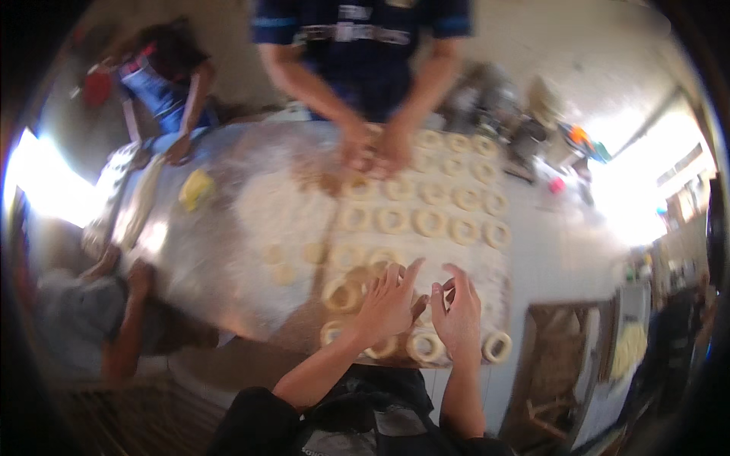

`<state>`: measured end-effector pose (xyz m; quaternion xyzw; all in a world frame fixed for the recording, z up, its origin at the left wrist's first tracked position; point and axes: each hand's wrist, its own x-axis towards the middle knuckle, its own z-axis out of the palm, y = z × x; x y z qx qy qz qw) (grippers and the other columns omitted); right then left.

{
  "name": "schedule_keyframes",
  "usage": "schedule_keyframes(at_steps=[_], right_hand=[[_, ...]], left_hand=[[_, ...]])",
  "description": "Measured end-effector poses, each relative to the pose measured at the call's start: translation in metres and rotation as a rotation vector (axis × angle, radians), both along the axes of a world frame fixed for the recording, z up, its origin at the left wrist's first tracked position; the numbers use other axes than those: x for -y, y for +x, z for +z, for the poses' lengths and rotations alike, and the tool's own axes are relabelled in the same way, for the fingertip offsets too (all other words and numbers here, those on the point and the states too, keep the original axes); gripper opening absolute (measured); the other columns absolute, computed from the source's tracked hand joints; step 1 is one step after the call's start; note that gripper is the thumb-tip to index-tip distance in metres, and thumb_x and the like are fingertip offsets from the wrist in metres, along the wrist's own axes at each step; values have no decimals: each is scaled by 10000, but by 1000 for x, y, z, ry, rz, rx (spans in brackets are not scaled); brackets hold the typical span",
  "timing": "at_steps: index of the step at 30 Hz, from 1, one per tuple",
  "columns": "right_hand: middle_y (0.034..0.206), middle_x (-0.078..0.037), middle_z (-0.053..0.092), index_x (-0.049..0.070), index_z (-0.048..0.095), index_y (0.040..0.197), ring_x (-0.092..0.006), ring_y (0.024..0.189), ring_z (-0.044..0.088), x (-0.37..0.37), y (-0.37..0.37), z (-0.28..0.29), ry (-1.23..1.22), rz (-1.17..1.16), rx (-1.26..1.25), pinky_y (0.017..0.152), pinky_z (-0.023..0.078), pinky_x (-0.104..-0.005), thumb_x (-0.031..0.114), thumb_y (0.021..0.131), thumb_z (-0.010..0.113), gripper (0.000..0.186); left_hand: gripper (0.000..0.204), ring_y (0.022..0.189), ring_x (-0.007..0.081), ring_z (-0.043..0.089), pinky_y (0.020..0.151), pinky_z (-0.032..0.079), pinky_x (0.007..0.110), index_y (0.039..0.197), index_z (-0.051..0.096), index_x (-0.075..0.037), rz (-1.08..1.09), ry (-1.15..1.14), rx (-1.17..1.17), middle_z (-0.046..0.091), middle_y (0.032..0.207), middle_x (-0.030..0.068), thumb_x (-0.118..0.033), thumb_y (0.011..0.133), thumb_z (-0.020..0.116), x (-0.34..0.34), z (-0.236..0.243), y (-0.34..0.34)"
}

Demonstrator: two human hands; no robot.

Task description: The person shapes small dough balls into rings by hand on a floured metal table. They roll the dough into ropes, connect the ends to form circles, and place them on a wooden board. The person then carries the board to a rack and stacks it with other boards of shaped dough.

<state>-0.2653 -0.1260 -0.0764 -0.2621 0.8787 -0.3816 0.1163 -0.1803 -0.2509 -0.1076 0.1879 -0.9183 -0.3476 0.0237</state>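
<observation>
My left hand [389, 302] hovers over dough rings on the floured board [494, 289], its fingers spread and slightly bent, with nothing visible in them. My right hand [456, 304] is just beside it, fingers curved and apart, also with nothing visible in it. A dough ring [344, 282] lies left of my left hand, another [439, 347] below between my wrists, and one [496, 359] at the board's lower right corner. Several rows of rings [431, 223] fill the upper board, and small dough discs [283, 273] lie on the flour at left. What lies under my fingers is partly hidden.
A co-worker's hands [376, 156] work at the board's far edge. Two other people [163, 99] [91, 311] handle long dough [141, 201] at the left of the metal table [190, 273], near a yellow lump [196, 190]. A wooden frame [555, 319] and clutter [525, 144] stand at the right.
</observation>
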Motion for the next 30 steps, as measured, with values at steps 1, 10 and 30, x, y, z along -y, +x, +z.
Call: schedule_keyframes(at_steps=[1,10,30], right_hand=[[912,-156,646,59,591,1173,-341,869,633,24,10,2,-84,118,54,764,503,-466,151,891,615,298],[1016,-177,629,54,623,1001,-342,991,633,242,114,-75,201,742,-367,859,517,-415,170,870,621,175],[1054,-166,604,45,434,1248,-286,935,625,255,143,-17,-194,322,336,843,503,-383,39,850,656,456]], left_hand=[[611,1149,448,496,948,389,504,1404,408,-98,59,-9,-209,506,1227,261,-234,861,652,17,-11,21],[269,884,434,661,785,513,479,1173,544,-41,673,277,72,688,909,239,-156,929,549,149,-32,191],[305,792,143,671,711,535,281,1061,664,27,296,676,-282,702,894,110,-105,806,766,239,0,197]])
